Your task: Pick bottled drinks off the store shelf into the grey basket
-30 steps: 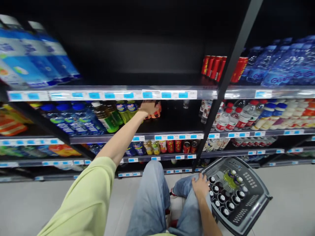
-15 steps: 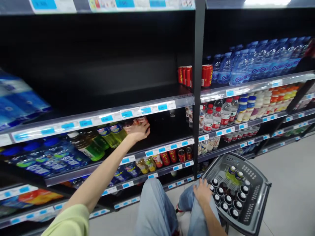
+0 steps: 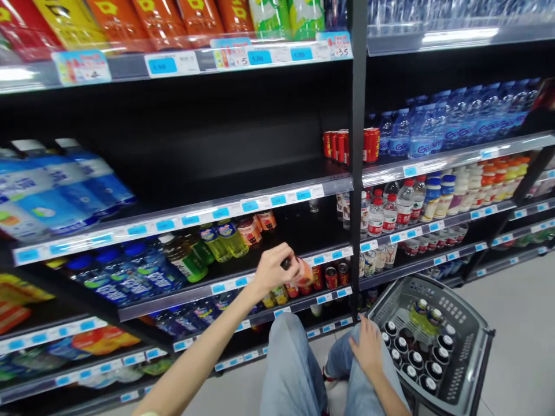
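In the head view my left hand is closed around a small drink bottle with a dark cap and a pinkish-orange label. It holds the bottle tilted, out in front of the shelf edge. Similar bottles stand on the shelf behind, beside yellow-green drink bottles. My right hand lies on my knee with its fingers stretched out. Right of that knee is a grey shopping basket, which holds several dark bottles with white-topped caps and yellow-green bottles.
Shelves with price strips run across the front. A dark upright post divides the bays. Blue water bottles fill the right shelf, and large blue bottles lean at the left. Red cans stand near the post.
My left hand has come off the shelf, moving right and toward me, with the bottle now in it. My right hand stays on the knee. The view has tilted upward and left.
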A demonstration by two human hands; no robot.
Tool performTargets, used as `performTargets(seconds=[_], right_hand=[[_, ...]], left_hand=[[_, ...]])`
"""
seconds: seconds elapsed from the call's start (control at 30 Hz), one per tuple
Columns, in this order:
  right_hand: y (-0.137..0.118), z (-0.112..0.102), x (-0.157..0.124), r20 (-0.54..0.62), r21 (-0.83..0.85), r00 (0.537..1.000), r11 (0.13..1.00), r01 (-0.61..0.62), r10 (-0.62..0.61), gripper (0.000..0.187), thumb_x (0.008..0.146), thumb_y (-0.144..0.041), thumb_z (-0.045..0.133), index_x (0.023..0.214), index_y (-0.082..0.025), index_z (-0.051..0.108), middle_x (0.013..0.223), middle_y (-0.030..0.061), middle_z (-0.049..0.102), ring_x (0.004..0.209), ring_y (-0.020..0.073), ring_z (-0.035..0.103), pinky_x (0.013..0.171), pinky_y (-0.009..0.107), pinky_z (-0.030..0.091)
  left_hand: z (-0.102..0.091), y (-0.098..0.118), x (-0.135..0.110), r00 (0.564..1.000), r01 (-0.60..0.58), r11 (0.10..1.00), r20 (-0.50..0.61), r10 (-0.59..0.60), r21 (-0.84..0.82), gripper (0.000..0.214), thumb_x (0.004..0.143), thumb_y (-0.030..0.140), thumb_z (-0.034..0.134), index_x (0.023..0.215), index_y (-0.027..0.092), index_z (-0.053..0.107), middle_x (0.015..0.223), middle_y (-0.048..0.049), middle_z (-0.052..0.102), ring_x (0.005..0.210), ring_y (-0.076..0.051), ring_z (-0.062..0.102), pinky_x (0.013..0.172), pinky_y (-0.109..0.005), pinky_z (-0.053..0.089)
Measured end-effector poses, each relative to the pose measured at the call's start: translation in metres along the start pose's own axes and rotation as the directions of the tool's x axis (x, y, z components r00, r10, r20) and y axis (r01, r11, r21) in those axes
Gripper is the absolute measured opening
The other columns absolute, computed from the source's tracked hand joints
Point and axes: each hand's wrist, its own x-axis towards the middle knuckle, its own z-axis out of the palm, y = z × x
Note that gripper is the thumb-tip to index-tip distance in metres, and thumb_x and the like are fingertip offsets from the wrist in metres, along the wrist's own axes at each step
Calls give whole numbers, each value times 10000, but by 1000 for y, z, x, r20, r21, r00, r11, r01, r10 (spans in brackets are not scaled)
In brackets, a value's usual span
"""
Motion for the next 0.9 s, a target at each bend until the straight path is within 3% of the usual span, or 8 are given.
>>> performTargets(seconds=[0.07,0.13,0.23,0.37,0.43,0.67,0.77,0.9], right_hand=[[-7,6,-16,36,338,999,941,6,-19,752,770,-290,690,1506,-214,555,1426,166,679,1205,367,711,1152,573,512],[-18,15,-38,131,627,991,775,-73,-13,866,681,-338,784,1506,-279,526,1351,128,707,947,306,769,935,516,638],[-35,22,-65,277,811,955,558,-175,-103,931,582,-285,876,1452,-306,546,1247,102,743,834,281,773,714,438,659],[-41,15,-72,254,749,950,659,-73,-184,696,552,-212,881,1207,-251,650,1105,70,803,1000,320,781,904,451,644],[-37,12,-67,285,659,937,751,-41,-200,611,565,-213,856,1138,-251,645,1029,51,813,941,304,785,868,424,644],[-28,23,-59,319,644,938,756,-112,-133,665,570,-275,838,1129,-283,477,838,-45,761,745,223,760,705,325,613],[-27,19,-61,352,689,933,694,-207,-71,650,600,-310,850,1102,-283,439,896,-18,757,775,220,760,703,329,619],[-27,12,-61,502,696,863,622,-358,-66,659,628,-405,900,1066,-291,421,870,-26,729,618,191,687,538,312,573]], left_hand=[[21,16,-26,990,138,978,51,-131,-159,127,812,159,575,696,210,559,696,-6,611,628,-134,557,629,-264,441],[52,27,-58,959,271,923,158,-235,-272,108,773,162,588,680,207,559,687,-6,622,634,-141,561,641,-268,440],[106,31,-107,869,469,820,339,-362,-327,95,701,154,607,647,201,546,684,-5,628,648,-148,560,654,-274,433],[156,19,-157,637,739,634,539,-551,-226,103,665,144,593,629,204,517,646,28,594,663,-152,556,673,-267,430],[166,10,-175,570,789,584,583,-579,-192,101,686,155,586,637,205,514,660,35,593,689,-156,572,707,-265,448],[163,-3,-205,683,707,634,534,-499,-313,94,868,275,584,803,222,626,886,-13,698,858,-182,660,860,-283,509],[159,-3,-209,693,703,634,507,-512,-322,180,932,331,559,814,226,647,932,-34,712,899,-194,670,892,-299,520],[156,-4,-214,687,714,634,473,-552,-297,180,949,327,562,812,241,642,922,-35,727,885,-205,683,883,-321,541]])
